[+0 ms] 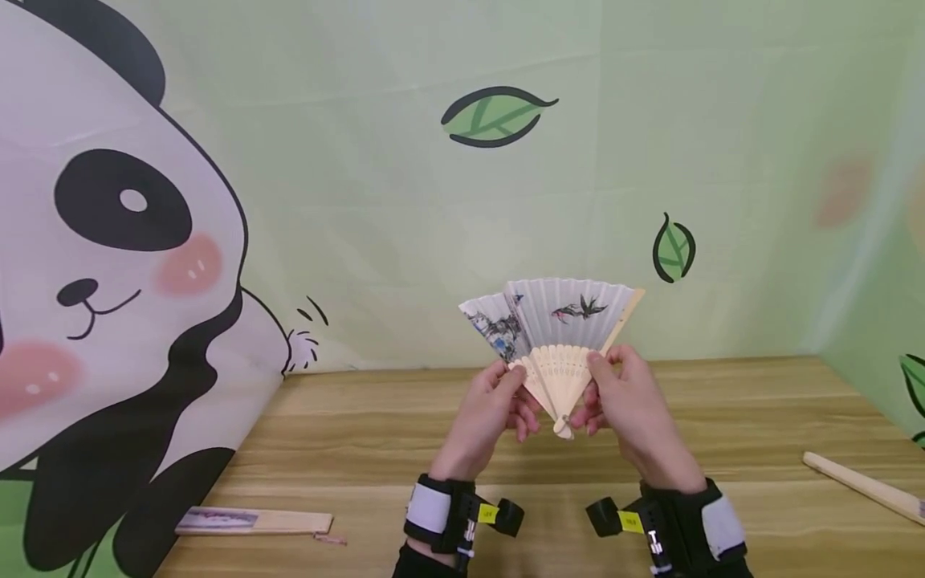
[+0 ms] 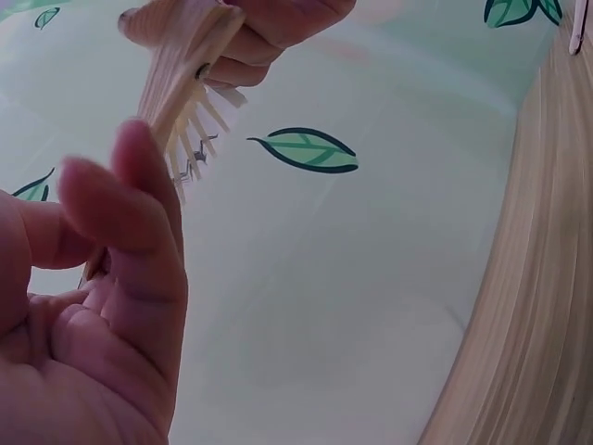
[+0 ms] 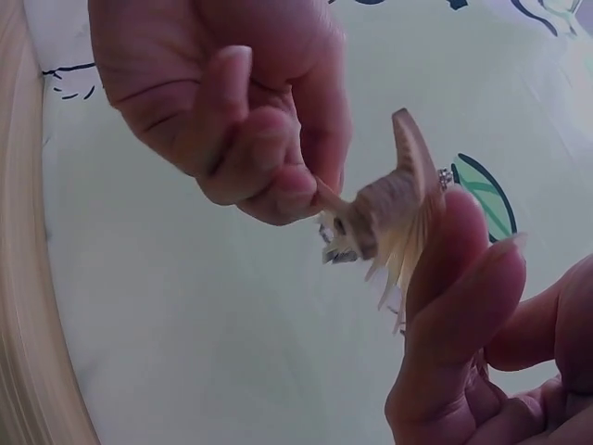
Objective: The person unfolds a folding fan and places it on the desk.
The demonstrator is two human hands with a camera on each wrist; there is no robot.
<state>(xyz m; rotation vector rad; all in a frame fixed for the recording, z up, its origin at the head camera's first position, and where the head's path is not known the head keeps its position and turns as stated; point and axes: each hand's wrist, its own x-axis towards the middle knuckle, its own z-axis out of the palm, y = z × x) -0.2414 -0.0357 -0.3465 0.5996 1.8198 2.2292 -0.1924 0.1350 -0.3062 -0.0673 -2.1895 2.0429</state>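
A folding fan with pale wooden ribs and a white pleated leaf is spread upright above the table in the head view. Painted on its leaf are a dark fish-like figure and a blue-grey scene. My left hand pinches the fan's left outer rib between thumb and fingers. On the other side, my right hand pinches the right outer rib near the leaf's lower edge. The ribs meet at a pivot below, between both hands. In the right wrist view the fan's pivot end shows between the two hands, partly blurred.
A folded fan lies on the wooden table at the left, a small pinkish piece beside it. Another pale wooden stick-like thing lies at the right edge. Behind stands a green backdrop with a printed panda.
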